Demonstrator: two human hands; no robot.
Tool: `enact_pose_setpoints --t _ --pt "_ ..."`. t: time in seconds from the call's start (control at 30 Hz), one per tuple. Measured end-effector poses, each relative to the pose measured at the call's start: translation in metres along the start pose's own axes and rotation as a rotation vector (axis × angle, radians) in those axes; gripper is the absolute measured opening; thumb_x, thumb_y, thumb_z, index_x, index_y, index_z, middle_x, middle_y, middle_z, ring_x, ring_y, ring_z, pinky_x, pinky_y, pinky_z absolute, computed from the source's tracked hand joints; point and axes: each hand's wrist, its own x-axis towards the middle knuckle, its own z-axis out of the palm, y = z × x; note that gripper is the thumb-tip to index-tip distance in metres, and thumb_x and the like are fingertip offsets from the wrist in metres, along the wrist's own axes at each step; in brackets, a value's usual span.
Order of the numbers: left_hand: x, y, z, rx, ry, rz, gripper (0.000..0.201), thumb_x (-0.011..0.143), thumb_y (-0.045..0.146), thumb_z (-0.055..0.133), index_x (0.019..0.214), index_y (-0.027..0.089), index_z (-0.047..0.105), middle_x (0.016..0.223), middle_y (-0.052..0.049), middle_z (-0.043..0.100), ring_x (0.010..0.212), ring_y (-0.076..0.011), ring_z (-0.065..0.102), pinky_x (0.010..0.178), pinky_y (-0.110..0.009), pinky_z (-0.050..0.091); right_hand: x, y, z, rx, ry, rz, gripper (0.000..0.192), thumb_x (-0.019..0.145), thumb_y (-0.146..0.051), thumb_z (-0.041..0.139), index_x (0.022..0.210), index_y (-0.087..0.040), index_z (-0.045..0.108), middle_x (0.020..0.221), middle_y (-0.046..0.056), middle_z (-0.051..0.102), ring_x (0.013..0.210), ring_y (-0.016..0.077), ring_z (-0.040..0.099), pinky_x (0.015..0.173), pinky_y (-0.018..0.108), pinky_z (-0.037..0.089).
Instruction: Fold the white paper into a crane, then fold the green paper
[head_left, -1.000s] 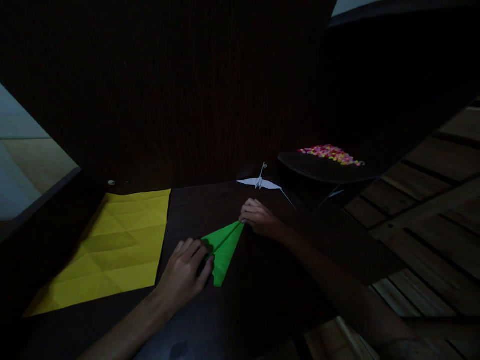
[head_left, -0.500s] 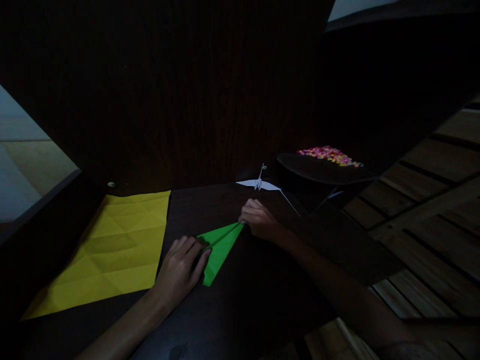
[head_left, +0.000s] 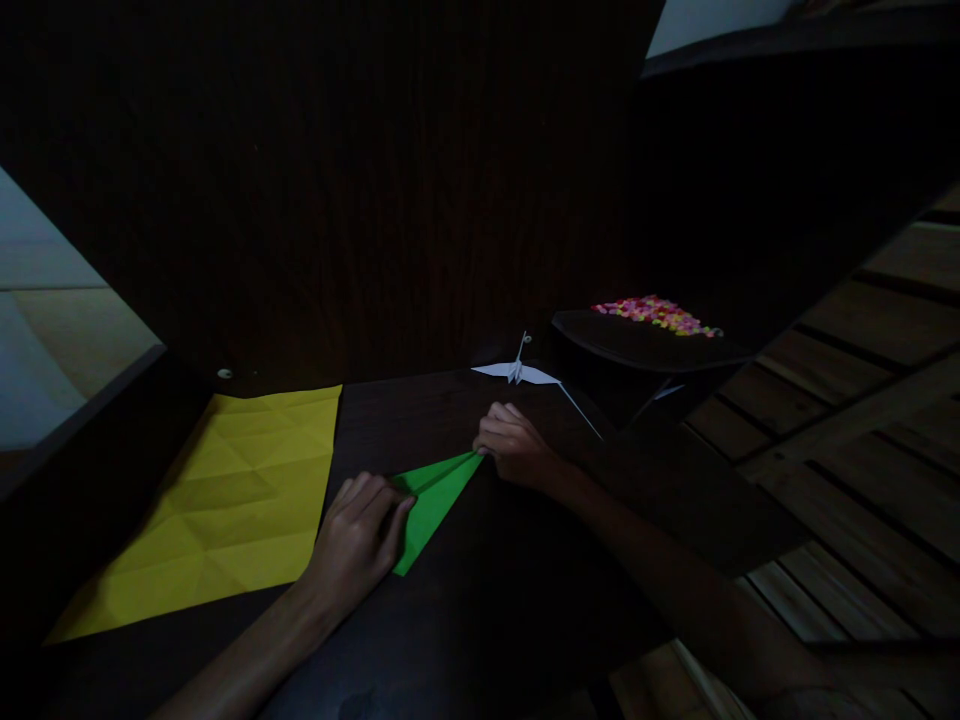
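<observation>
A green sheet of folded paper [head_left: 435,505] lies on the dark tabletop, shaped to a narrow point at its upper right. My left hand [head_left: 364,525] is closed on its wide left end, the thumb near the lower edge and the fingers curled over the top. At the pointed tip, my right hand [head_left: 514,443] pinches the paper, its fingertips partly hidden. Just beyond the right hand sits a white folded paper crane [head_left: 515,373]. To the left of my left hand a creased yellow sheet of paper [head_left: 247,490] is spread flat.
A dark rounded shelf [head_left: 637,345] at the right bears a pile of small pink, red and yellow pieces [head_left: 660,315]. A dark wooden panel [head_left: 337,200] rises behind the tabletop [head_left: 420,640]. Slatted wood [head_left: 862,480] shows at the lower right.
The green paper and its tip have shifted slightly left and down, with my right hand moving along. My left hand has drawn back a little to the left.
</observation>
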Motion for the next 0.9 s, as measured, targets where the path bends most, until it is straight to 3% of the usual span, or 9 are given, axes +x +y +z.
enact_pose_setpoints --t 0.37,0.67,0.9 --pt "0.000 -0.002 0.000 0.015 -0.018 -0.038 0.025 0.095 0.025 0.047 0.076 0.018 0.060 0.070 -0.006 0.059 0.068 -0.0203 0.053 0.062 -0.033 0.043 0.001 -0.003 -0.002 0.002 -0.012 0.000 0.016 0.086 -0.007 0.058 0.073 -0.016 0.063 0.072 0.003 0.059 0.078 0.0193 0.045 0.069 0.032 0.028" --pt "0.000 -0.008 0.003 0.037 -0.005 -0.022 0.022 0.097 0.024 0.047 0.083 0.017 0.063 0.079 -0.007 0.065 0.073 -0.0213 0.056 0.068 -0.035 0.046 -0.002 -0.001 0.003 0.078 -0.064 0.039 0.011 0.093 -0.018 0.058 0.096 -0.019 0.069 0.091 0.006 0.065 0.089 0.0210 0.049 0.078 0.033 0.036" --pt "-0.002 -0.011 0.005 0.036 -0.036 -0.031 0.023 0.097 0.025 0.046 0.087 0.017 0.064 0.082 -0.007 0.066 0.076 -0.0222 0.057 0.069 -0.036 0.046 0.001 -0.006 0.002 0.035 -0.044 0.051 0.013 0.089 -0.009 0.059 0.080 -0.016 0.064 0.081 0.004 0.062 0.083 0.0199 0.047 0.072 0.032 0.032"
